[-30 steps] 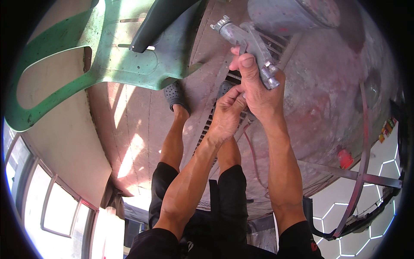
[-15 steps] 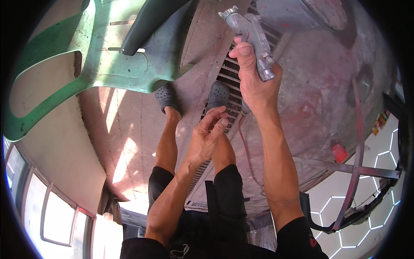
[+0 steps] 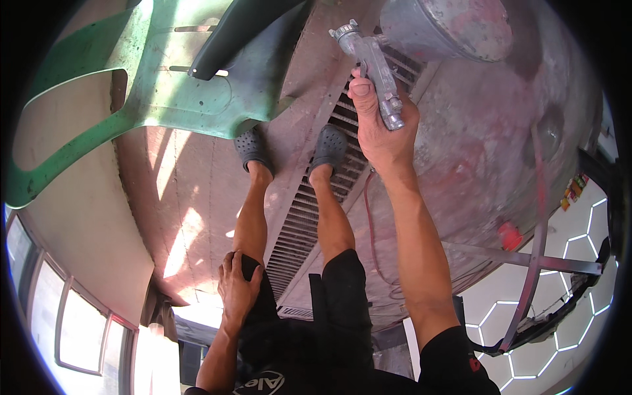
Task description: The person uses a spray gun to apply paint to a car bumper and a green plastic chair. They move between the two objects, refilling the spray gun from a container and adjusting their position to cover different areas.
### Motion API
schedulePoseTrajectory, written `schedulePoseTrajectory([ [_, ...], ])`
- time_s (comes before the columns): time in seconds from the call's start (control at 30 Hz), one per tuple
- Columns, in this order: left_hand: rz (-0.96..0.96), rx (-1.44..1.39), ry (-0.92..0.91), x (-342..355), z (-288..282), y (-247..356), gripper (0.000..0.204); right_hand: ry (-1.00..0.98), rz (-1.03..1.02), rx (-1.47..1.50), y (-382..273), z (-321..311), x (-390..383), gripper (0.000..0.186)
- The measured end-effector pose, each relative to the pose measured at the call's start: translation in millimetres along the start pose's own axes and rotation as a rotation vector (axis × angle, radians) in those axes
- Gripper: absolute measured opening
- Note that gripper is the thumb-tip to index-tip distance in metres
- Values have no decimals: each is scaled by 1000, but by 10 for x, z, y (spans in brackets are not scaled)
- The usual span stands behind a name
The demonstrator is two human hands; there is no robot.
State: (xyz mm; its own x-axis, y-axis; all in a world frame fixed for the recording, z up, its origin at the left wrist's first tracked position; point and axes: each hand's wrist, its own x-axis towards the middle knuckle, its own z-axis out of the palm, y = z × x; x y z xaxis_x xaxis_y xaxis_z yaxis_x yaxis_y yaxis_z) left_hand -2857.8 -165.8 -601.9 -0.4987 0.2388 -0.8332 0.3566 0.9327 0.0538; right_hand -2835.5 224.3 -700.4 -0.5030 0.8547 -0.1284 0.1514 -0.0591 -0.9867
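Floor (image 3: 209,153): dusty reddish-grey, with sunlit patches to the left.
Green plastic piece (image 3: 194,112): far left, with a wide cut-out and narrow slots, well apart from both of your hands.
Grating (image 3: 296,229): runs from the near side to the far right, passing between your legs.
Drum (image 3: 424,29): grey, far right, beyond the spray gun.
Black curved part (image 3: 240,33): far left, overlapping the green plastic piece in view; contact cannot be confirmed.
Metal frame (image 3: 538,261): near right, outside your right forearm.
Right hand (image 3: 388,138): wrapped around the spray gun, thumb on its left side; whether the trigger is pulled cannot be told.
Left hand (image 3: 237,289): fingers slightly spread, resting at the hem of your black shorts (image 3: 345,289), near left; it grips nothing.
Spray gun (image 3: 377,69): metallic grey, far centre-right, held above the grating, cap end toward far left.
Change: your left hand is now down at the knee, away from the spray gun; support and aim appear to depend on your right hand alone.
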Motion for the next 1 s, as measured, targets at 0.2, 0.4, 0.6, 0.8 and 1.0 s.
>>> schedulePoseTrajectory([
  [0.2, -2, 20, 41, 150, 97, 6, 54, -239, 100, 15, -101, 93, -267, 42],
  [0.4, -22, 5, 39, 162, 127, -48, 54, -134, 124, -33, -65, 71, -244, 45],
  [0.6, 0, -21, 39, 177, 122, -73, 53, 6, 84, -93, 46, -30, -172, 46],
  [0.8, -4, -42, 45, 172, 134, -132, 51, -114, 53, -72, 44, 231, -484, 37],
  [1.0, -14, -51, 47, 183, 143, -182, 47, -281, 1, -142, -31, 526, -727, 35],
])
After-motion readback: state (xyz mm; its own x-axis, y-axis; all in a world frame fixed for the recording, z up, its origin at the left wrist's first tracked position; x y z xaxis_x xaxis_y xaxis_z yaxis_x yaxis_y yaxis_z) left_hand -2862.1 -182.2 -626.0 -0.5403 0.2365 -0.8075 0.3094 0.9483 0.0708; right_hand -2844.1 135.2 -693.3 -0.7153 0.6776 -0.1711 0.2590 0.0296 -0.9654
